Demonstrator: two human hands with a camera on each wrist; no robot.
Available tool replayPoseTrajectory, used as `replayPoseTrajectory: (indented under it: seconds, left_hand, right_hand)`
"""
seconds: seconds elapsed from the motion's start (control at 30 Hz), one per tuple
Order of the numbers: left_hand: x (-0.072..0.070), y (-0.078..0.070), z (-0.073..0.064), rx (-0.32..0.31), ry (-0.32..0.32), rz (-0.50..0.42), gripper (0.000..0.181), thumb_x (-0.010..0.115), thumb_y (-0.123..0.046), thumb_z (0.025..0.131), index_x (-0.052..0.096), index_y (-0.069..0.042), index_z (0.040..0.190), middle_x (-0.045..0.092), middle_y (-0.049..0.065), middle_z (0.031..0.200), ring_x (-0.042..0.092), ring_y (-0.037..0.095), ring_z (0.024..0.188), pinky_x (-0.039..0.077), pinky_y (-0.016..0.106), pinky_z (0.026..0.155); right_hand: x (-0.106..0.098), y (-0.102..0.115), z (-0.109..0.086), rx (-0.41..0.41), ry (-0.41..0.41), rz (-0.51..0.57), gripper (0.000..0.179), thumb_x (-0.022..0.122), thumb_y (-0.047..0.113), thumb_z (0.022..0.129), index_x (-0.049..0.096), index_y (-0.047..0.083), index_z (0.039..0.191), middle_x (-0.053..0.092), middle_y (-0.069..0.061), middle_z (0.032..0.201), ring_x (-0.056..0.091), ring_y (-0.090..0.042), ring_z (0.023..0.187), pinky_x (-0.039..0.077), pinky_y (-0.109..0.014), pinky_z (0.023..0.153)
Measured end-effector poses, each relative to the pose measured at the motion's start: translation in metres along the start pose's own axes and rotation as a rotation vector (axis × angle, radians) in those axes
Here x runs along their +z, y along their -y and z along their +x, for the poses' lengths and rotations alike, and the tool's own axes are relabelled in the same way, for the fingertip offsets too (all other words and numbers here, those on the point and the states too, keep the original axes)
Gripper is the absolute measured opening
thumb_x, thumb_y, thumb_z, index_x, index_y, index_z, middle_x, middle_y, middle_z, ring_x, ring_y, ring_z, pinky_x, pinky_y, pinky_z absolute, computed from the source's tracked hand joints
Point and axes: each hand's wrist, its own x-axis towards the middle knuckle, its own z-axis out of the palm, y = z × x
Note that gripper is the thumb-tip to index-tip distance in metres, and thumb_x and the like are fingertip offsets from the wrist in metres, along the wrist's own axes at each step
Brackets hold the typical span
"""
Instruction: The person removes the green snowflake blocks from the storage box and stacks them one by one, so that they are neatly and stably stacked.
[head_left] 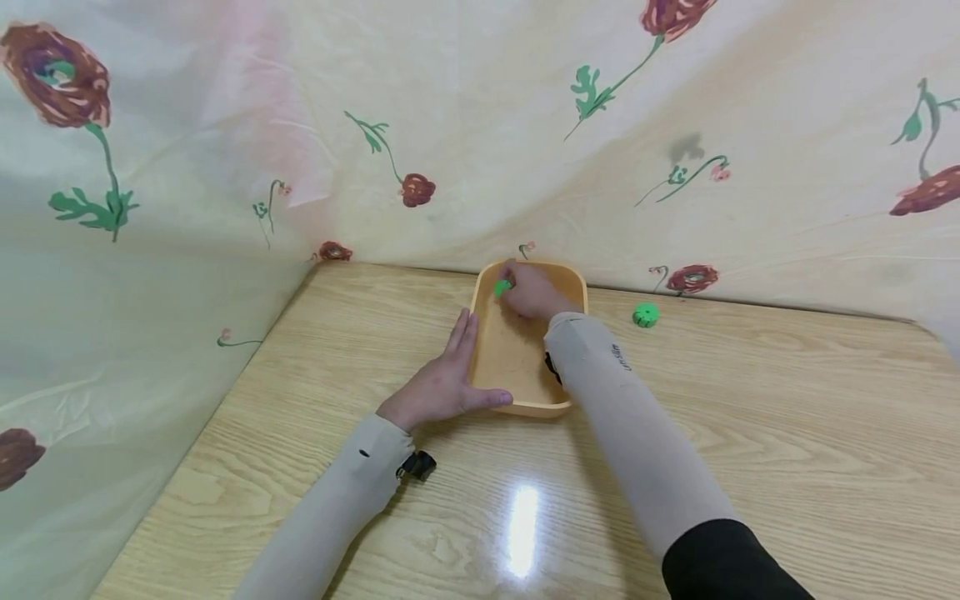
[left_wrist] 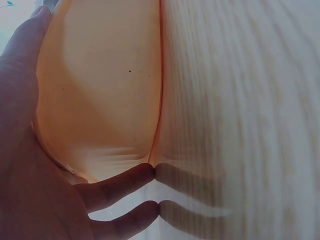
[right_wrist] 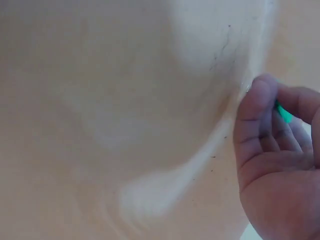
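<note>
An orange rectangular tray with rounded corners lies on the table. My left hand braces its near left corner, fingers straight along the left side and thumb over the near rim. In the left wrist view, fingertips touch down by the tray's outer wall. At the far left part of the tray, my right hand pinches a small green plastic piece between thumb and fingers. In the right wrist view only a sliver of the green piece shows, the rest hidden by the fingers.
A round green notched disc lies on the wooden table, right of the tray. Behind the table and along its left hangs a flower-patterned sheet, close to the tray's far end. Small dark specks mark the tray's floor.
</note>
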Motion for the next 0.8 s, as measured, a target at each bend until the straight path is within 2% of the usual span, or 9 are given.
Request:
replayPoseTrajectory:
  seconds: [0.1, 0.2, 0.27, 0.43, 0.5, 0.67, 0.8]
  left_hand:
    - [-0.001, 0.000, -0.001, 0.002, -0.007, -0.004, 0.126, 0.075, -0.060, 0.084, -0.017, -0.019, 0.160, -0.030, -0.011, 0.160, 0.046, 0.039, 0.133, 0.051, 0.041, 0.092]
    - [0.000, 0.001, -0.001, 0.002, -0.010, -0.008, 0.127, 0.075, -0.062, 0.083, -0.015, -0.018, 0.161, -0.030, -0.012, 0.161, 0.047, 0.039, 0.133, 0.050, 0.041, 0.093]
    - [0.000, 0.001, -0.001, 0.004, -0.012, -0.004, 0.127, 0.075, -0.062, 0.083, -0.014, -0.017, 0.161, -0.030, -0.011, 0.161, 0.047, 0.039, 0.133, 0.050, 0.042, 0.095]
    - [0.003, -0.001, -0.001, 0.006, -0.011, 0.010, 0.126, 0.076, -0.060, 0.084, -0.014, -0.016, 0.161, -0.029, -0.010, 0.162, 0.046, 0.040, 0.133, 0.049, 0.045, 0.097]
    - [0.003, -0.001, -0.001, 0.006, -0.012, 0.014, 0.127, 0.075, -0.061, 0.083, -0.014, -0.016, 0.161, -0.028, -0.009, 0.162, 0.046, 0.041, 0.134, 0.049, 0.045, 0.097]
    - [0.004, 0.000, -0.002, 0.003, -0.014, 0.012, 0.127, 0.075, -0.062, 0.083, -0.014, -0.016, 0.161, -0.028, -0.009, 0.162, 0.046, 0.040, 0.133, 0.047, 0.047, 0.099]
    - [0.003, 0.000, -0.004, -0.006, -0.013, 0.001, 0.127, 0.075, -0.062, 0.083, -0.014, -0.018, 0.161, -0.029, -0.012, 0.162, 0.045, 0.039, 0.134, 0.045, 0.048, 0.101]
  right_hand:
    - [-0.001, 0.004, 0.001, -0.003, -0.028, 0.067, 0.027, 0.055, 0.001, 0.099, 0.050, 0.003, 0.125, 0.061, -0.014, 0.088, 0.055, -0.017, 0.051, 0.048, -0.029, 0.050]
    - [-0.001, 0.007, -0.001, -0.006, -0.033, 0.126, 0.027, 0.056, 0.002, 0.100, 0.050, 0.001, 0.126, 0.062, -0.016, 0.077, 0.054, -0.018, 0.048, 0.048, -0.029, 0.049]
    - [-0.002, 0.009, -0.004, -0.006, -0.034, 0.178, 0.029, 0.057, 0.002, 0.099, 0.051, 0.000, 0.127, 0.064, -0.019, 0.077, 0.057, -0.021, 0.052, 0.051, -0.031, 0.053]
    - [-0.009, 0.010, -0.012, 0.003, -0.048, 0.347, 0.039, 0.054, -0.004, 0.098, 0.048, -0.004, 0.136, 0.067, -0.031, 0.102, 0.066, -0.028, 0.066, 0.059, -0.041, 0.065]
    - [-0.013, 0.011, -0.013, 0.014, -0.058, 0.390, 0.042, 0.054, -0.004, 0.098, 0.046, -0.005, 0.139, 0.066, -0.033, 0.107, 0.067, -0.026, 0.065, 0.059, -0.041, 0.066]
    - [-0.024, 0.022, -0.020, 0.043, -0.080, 0.446, 0.041, 0.055, 0.000, 0.101, 0.044, -0.005, 0.140, 0.065, -0.032, 0.117, 0.069, -0.024, 0.066, 0.060, -0.037, 0.066]
    - [-0.032, 0.036, -0.025, 0.005, -0.097, 0.462, 0.036, 0.058, 0.004, 0.101, 0.045, -0.004, 0.134, 0.066, -0.028, 0.118, 0.071, -0.028, 0.071, 0.060, -0.039, 0.067]
